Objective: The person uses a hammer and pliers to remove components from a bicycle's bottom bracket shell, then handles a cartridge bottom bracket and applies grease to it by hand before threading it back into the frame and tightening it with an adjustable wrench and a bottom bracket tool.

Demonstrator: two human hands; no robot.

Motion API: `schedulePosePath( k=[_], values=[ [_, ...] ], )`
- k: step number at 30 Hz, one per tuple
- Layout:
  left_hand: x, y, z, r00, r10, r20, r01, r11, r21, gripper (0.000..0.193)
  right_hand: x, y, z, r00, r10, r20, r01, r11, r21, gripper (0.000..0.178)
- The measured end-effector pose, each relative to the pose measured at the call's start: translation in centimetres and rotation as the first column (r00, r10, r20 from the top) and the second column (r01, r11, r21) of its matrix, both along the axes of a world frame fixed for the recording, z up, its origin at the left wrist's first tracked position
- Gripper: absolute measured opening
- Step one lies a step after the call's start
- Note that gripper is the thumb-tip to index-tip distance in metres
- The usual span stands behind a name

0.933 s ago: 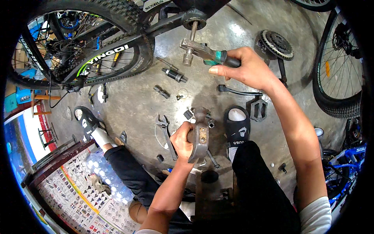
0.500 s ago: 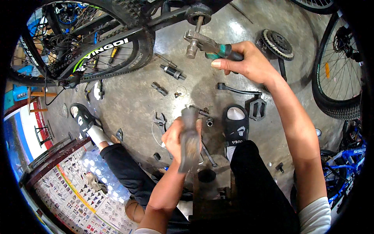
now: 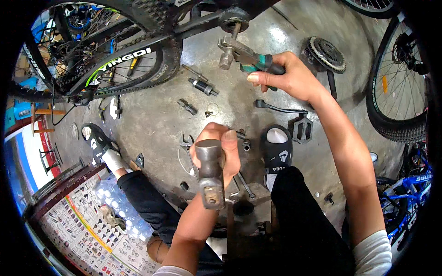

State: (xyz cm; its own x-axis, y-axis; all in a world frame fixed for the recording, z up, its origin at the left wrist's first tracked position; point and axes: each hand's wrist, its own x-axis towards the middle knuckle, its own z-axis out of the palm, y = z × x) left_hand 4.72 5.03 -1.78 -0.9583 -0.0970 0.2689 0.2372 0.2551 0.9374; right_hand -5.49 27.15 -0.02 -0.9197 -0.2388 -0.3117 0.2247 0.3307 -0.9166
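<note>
My left hand (image 3: 231, 154) is wrapped round a hammer, whose worn steel head (image 3: 208, 154) points up toward me and hides the handle. Farther off and to the right, my right hand (image 3: 294, 77) grips a pair of pliers (image 3: 251, 60) with teal and black handles. Their jaws clamp a stepped metal rod (image 3: 225, 60). The rod's far end reaches into the round bottom bracket shell (image 3: 230, 25) of a black bicycle frame (image 3: 198, 25). A gap separates the hammer from the rod.
On the concrete floor lie a bottom bracket cartridge (image 3: 202, 86), a crank arm (image 3: 281, 106) with a pedal (image 3: 302, 129), a chainring set (image 3: 327, 55), an adjustable wrench (image 3: 187, 141) and small parts. A bicycle wheel (image 3: 400, 92) stands right; bottles (image 3: 122, 204) lie lower left.
The hammer, blurred before, now shows sharply and has shifted left, with its head tipped toward me. My right hand and the pliers have hardly moved.
</note>
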Motion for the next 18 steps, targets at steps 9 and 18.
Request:
schedulePosePath(
  k=[9,18],
  values=[
    [-2.1,1.3,-0.9,0.999,0.032,-0.033,-0.03,0.997,0.068,0.014,0.2,0.1,-0.5,0.999,0.009,0.036,-0.008,1.0,-0.023,0.049],
    [-1.9,1.5,0.7,0.999,0.035,0.012,-0.032,0.986,-0.164,0.015,0.1,0.0,0.0,0.999,0.003,0.054,-0.001,1.0,-0.031,0.046]
  ],
)
